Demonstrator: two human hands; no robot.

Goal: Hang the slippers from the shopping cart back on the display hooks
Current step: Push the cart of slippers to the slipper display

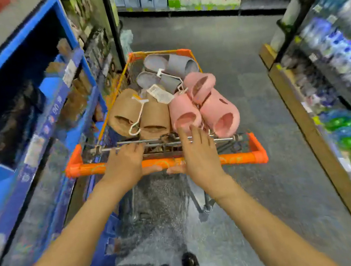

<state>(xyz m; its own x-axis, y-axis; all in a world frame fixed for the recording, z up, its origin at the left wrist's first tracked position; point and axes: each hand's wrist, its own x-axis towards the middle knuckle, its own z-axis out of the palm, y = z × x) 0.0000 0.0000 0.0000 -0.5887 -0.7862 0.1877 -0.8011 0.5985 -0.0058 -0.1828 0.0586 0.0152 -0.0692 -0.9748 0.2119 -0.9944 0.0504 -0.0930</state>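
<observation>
1. Nearest: left hand [126, 163] grips the cart's orange handle bar [238, 157], fingers curled over it. Right hand [198, 152] is above the bar with fingers straight and apart, holding nothing, reaching toward the slippers.
2. Shopping cart [195, 60], mid-aisle: all slippers visible are in its basket. Brown pair [137, 113] near left, pink pair [207, 107] near right, grey pair [169, 69] at the far end. White hanger clips are attached.
3. Far: blurred shelving on both sides; no display hooks can be made out.
4. Judgement: nothing hung yet; three pairs left, task at its start.
</observation>
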